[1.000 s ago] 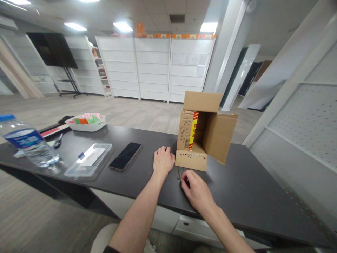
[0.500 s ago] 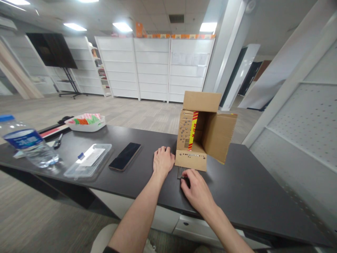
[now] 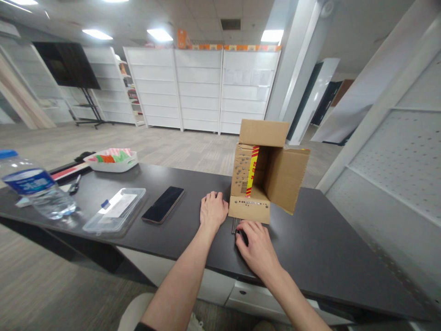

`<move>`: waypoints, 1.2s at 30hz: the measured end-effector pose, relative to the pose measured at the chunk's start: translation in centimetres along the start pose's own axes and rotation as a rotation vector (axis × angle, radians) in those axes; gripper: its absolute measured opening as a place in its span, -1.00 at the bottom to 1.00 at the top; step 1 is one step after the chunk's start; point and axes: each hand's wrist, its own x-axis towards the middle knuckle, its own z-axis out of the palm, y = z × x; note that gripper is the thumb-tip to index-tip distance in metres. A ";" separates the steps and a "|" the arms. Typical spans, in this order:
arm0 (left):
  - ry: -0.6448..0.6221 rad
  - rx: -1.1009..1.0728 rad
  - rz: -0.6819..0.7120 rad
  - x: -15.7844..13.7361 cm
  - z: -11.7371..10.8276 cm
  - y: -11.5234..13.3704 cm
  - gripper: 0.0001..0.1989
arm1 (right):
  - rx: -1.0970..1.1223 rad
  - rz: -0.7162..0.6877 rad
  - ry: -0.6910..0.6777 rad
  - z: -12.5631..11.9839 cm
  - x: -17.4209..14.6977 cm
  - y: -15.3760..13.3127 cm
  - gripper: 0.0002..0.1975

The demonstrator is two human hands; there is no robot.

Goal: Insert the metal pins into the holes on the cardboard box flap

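Note:
My left hand (image 3: 213,212) lies palm down on the dark desk, fingers loosely bent, with nothing visible in it. It is just left of an open cardboard box (image 3: 253,211) whose flaps are spread and whose front flap has a row of small holes or studs. In front of that flap, a few thin metal rods (image 3: 234,225) lie on the desk. My right hand (image 3: 257,243) is over their right side, its fingers curled and thumb tip close to the index fingertip. Whatever is between those fingertips is too small or hidden to name.
Left of my hands are a black phone (image 3: 163,205), a clear plastic case (image 3: 115,211) and a water bottle (image 3: 37,191). A white basket (image 3: 112,165) with colourful contents stands at the back edge of the desk (image 3: 330,248). A perforated white panel (image 3: 406,151) rises on the right.
My right hand has shifted very slightly at the thin metal rods. My left hand, the box and the other things have stayed put.

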 end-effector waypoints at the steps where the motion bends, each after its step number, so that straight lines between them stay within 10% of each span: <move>1: -0.005 -0.001 -0.002 0.0 -0.1 0.0 -0.72 | -0.002 -0.001 -0.002 0.0 0.0 0.0 -0.90; 36: -0.012 0.000 -0.010 0.1 0.0 0.1 -0.73 | -0.039 -0.029 -0.020 0.0 -0.1 -0.3 -0.75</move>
